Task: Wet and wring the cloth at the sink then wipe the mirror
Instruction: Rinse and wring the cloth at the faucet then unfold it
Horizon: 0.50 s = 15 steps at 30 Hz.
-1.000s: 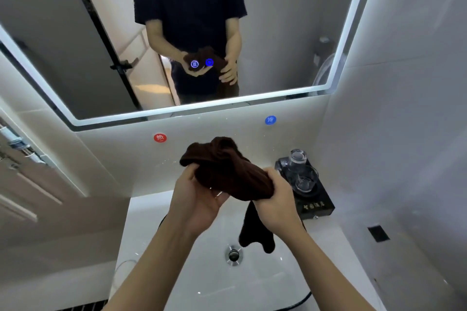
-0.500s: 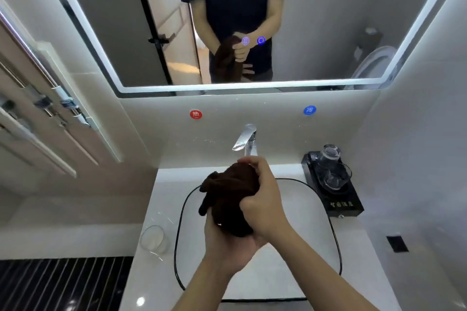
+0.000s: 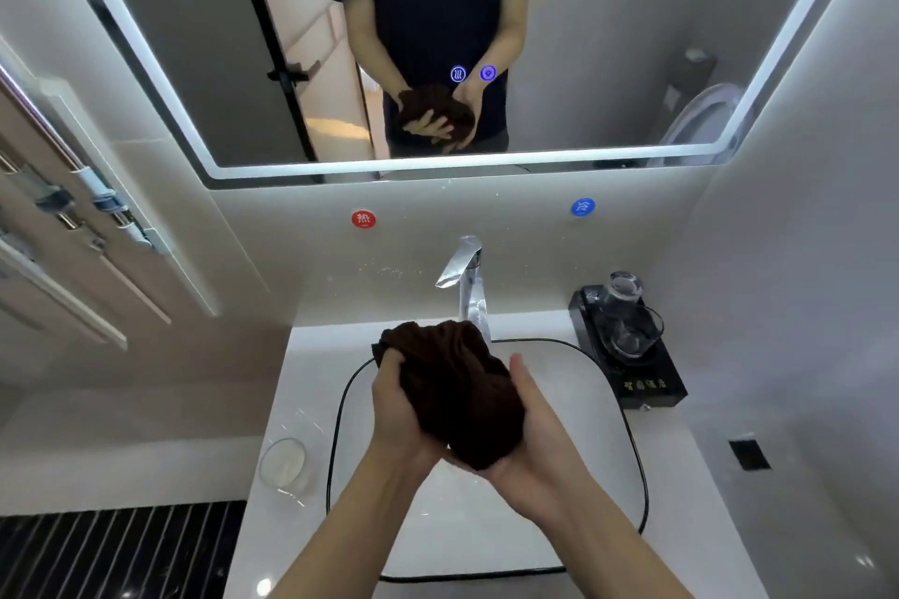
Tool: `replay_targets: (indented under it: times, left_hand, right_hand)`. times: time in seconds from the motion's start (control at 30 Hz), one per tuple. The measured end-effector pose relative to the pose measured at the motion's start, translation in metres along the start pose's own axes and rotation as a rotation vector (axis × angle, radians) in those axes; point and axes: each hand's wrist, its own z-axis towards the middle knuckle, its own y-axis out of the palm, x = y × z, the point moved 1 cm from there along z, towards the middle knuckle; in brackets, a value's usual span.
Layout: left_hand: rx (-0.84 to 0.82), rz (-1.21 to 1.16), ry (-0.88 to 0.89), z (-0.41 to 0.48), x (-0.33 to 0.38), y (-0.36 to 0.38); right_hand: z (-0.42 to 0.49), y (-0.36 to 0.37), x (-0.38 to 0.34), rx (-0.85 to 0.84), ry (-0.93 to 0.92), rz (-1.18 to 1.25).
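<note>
Dark brown cloth (image 3: pixel 457 396), bunched into a thick wad, held above white black-rimmed sink (image 3: pixel 603 428), just below chrome faucet (image 3: pixel 468 277). Lit-edged mirror (image 3: pixel 608 39) on wall above, reflecting the cloth.

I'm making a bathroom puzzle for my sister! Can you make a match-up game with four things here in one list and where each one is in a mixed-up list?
Things:
1. brown cloth
2. empty glass
3. red dot
4. black tray

Places:
A. on the wall, left of the tap
B. on the counter, right of the sink
C. bunched in both hands over the sink
D. on the counter, left of the sink

Pairs: 1-C, 2-D, 3-A, 4-B
</note>
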Motion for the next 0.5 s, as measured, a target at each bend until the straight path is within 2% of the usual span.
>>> replay_targets:
  times: [0.1,0.2,0.27,0.33,0.4,0.5]
  left_hand:
    - [0.028,-0.002,-0.078,0.0,-0.01,0.015]
    - [0.085,0.045,-0.185,0.002,-0.01,0.022]
    - [0.1,0.104,-0.317,0.0,-0.011,0.025]
    - [0.059,0.198,-0.432,-0.004,-0.006,0.029]
    - [-0.003,0.316,-0.516,-0.004,0.003,0.03]
    - [-0.111,0.511,-0.616,0.0,0.019,0.034]
  right_hand:
    - [0.013,0.018,0.003,0.235,-0.342,-0.107]
    - [0.005,0.017,0.001,0.438,-0.806,-0.49]
    - [-0.003,0.014,0.001,0.376,-1.177,-0.776]
    - [-0.004,0.005,0.007,0.212,-1.477,-1.03]
    - [-0.003,-0.004,0.007,0.058,-1.639,-1.215]
    - [-0.001,-0.005,-0.001,-0.09,-1.781,-1.432]
